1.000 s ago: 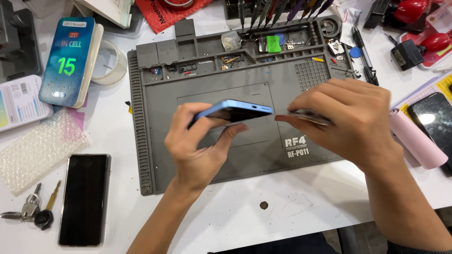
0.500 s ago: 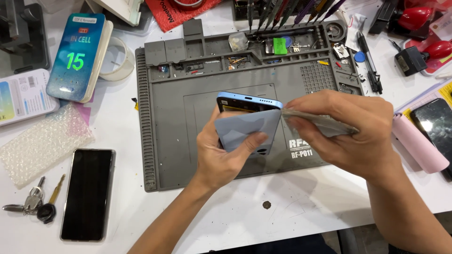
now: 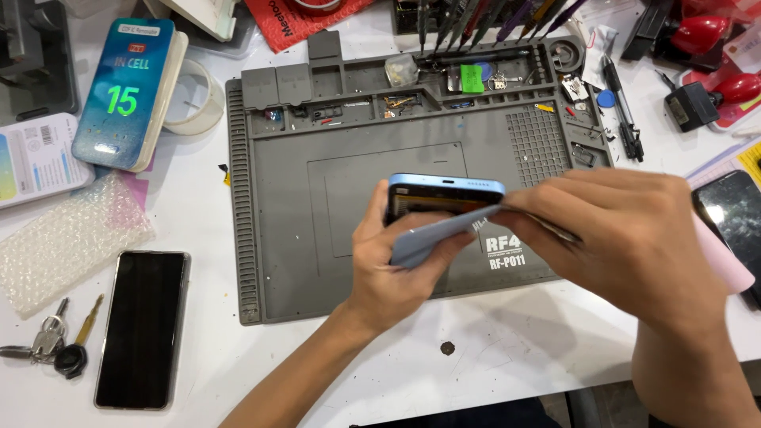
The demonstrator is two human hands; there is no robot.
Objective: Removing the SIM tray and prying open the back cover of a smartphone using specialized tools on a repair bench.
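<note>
Gripping the blue phone [image 3: 445,188] edge-up, the left hand [image 3: 392,269] holds its long axis crosswise; the right hand [image 3: 626,238] pinches a thin pry tool [image 3: 547,228] at its right end.

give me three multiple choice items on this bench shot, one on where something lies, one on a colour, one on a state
1. Where does the black phone lie?
A. on the white table left of the grey mat
B. on the grey mat
C. in the right hand

2. What colour is the frame of the phone held over the mat?
A. red
B. light blue
C. green

3. What state is that held phone's back cover in?
A. shut flush on the frame
B. lying on the table by the keys
C. lifted away from the frame on one side

Answers:
1 A, it lies flat on the table beside the keys, off the grey mat.
2 B, its top edge shows light blue.
3 C, the left hand holds the phone while the right hand works a thin tool at the gap.
</note>
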